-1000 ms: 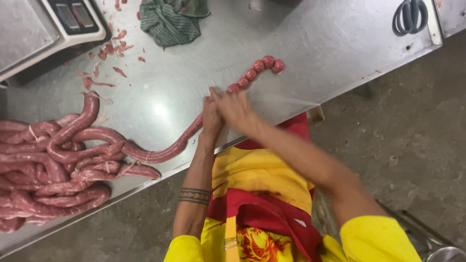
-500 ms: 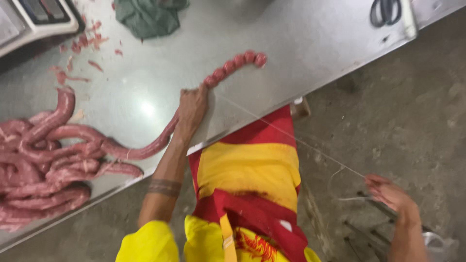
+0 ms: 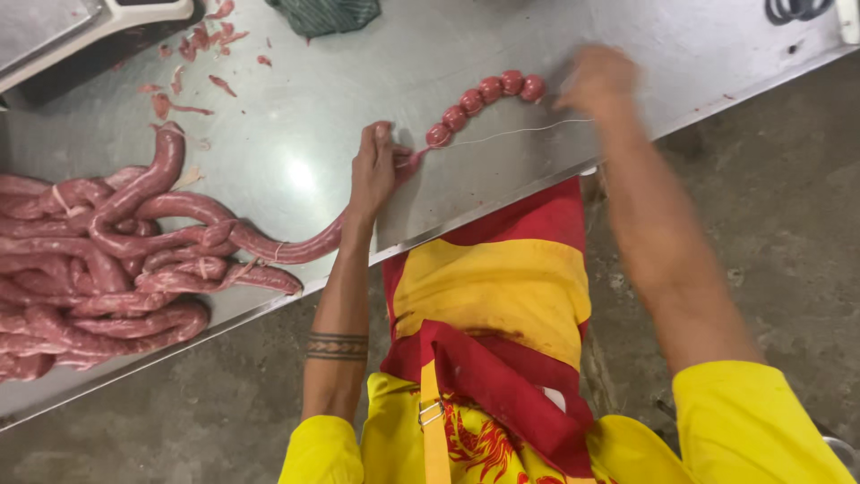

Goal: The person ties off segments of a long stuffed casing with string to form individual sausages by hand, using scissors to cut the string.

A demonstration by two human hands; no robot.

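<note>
Since half a second ago, the right hand has come back up from beside the person's leg to the counter, and it now hovers, blurred by motion, just right of a short chain of small round sausage links. Whether its fingers are closed or spread cannot be told from the blur. A thin pale string runs across the counter from beneath that hand toward the left hand.

The left hand lies palm down with fingers pressed together, pinning the long sausage casing where the tied links meet the untied length. The stuffed casing curves from under that hand, leftward, into a heaped coil of sausage at the left end of the counter.

The counter is brushed steel, glossy with a bright glare spot, and looks slick. The sausage is reddish pink, smooth, plump and soft. Small meat scraps lie scattered at the far left near a grey scale. A crumpled green cloth sits at the top edge, and dark scissors at the top right.

As a judgement, the string is fine enough to cut or burst the soft casing if pulled too hard. The wet steel could also let the casing slip out from under the left hand.
</note>
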